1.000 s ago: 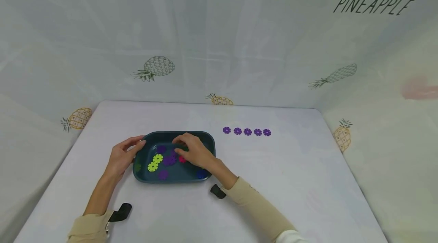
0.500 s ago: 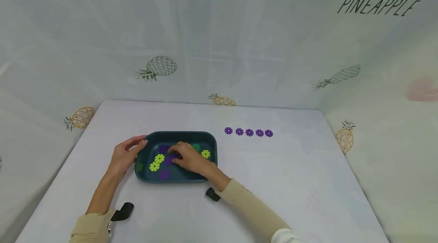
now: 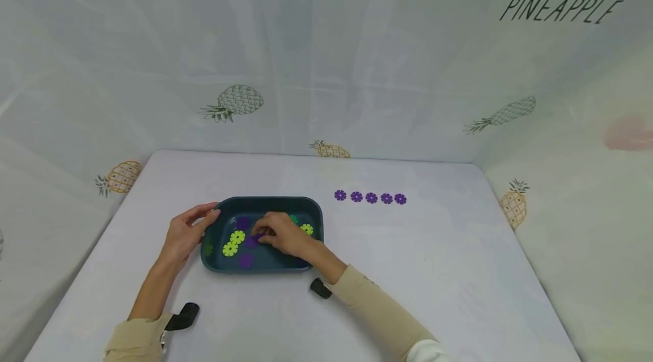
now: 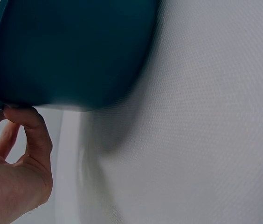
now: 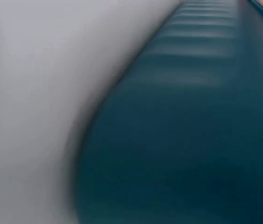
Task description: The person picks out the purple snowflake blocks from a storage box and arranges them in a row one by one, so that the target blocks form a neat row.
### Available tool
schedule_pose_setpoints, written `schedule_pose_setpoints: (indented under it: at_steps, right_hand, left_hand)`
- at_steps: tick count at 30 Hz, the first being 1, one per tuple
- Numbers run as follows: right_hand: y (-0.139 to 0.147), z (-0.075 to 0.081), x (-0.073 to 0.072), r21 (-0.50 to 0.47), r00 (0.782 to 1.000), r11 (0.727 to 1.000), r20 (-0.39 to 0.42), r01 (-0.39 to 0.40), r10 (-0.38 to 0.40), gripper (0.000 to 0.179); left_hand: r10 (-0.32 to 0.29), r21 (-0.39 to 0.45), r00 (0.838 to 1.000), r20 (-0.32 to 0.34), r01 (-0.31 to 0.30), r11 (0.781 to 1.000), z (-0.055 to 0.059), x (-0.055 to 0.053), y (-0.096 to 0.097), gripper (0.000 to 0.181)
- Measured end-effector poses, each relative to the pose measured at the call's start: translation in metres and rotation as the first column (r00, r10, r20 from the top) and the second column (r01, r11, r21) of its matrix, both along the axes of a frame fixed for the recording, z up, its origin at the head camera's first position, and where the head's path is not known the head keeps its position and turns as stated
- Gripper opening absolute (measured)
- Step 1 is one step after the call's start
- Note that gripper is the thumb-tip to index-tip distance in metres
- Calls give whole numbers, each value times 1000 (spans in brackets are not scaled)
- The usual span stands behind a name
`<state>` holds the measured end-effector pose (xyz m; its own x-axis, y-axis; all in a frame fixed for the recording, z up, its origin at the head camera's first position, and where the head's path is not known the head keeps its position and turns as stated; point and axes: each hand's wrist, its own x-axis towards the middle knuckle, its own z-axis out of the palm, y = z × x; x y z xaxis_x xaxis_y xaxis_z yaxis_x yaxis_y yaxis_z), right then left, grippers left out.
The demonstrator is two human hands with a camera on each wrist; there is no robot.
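Observation:
A dark teal tray (image 3: 275, 265) holds several small notched, flower-shaped interlocking discs. My left hand (image 3: 182, 235) grips its left rim with thumb and fingers; in the left wrist view the fingertips (image 4: 22, 114) meet the tray wall (image 4: 71, 51). Inside the tray, my right hand (image 3: 283, 234) pinches a purple disc (image 3: 258, 235), largely covered by the fingers. Yellow discs (image 3: 230, 248) lie just left of that hand, with another purple disc (image 3: 246, 261) below them. The right wrist view shows only the tray's ridged outer wall (image 5: 183, 130), not the hand.
Right of the tray, a row of several purple discs (image 3: 371, 197) lies spaced out on the white table (image 3: 433, 271). A green disc (image 3: 293, 219) and a yellow disc (image 3: 306, 229) sit at the tray's right. Pineapple-printed cloth (image 3: 388, 67) hangs behind the table.
My right hand has moved left and slightly down within the tray, its fingers closing on a purple disc. The left hand stays on the rim.

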<state>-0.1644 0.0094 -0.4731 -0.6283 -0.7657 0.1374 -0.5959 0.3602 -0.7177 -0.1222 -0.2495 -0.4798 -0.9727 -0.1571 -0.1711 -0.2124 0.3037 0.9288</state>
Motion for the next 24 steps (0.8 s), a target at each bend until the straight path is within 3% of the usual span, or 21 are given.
schedule_pose_setpoints:
  at_steps: [14, 24]
  right_hand:
    - [35, 7, -7, -109, 992, 991, -94, 74, -85, 15]
    - [53, 16, -14, -114, 979, 976, -69, 183, -192, 18]
  left_hand:
    - [3, -14, 1000, -9, -3, 1000, 2, 3, 3, 62]
    - [-4, -18, 1000, -26, 3, 1000, 2, 3, 2, 61]
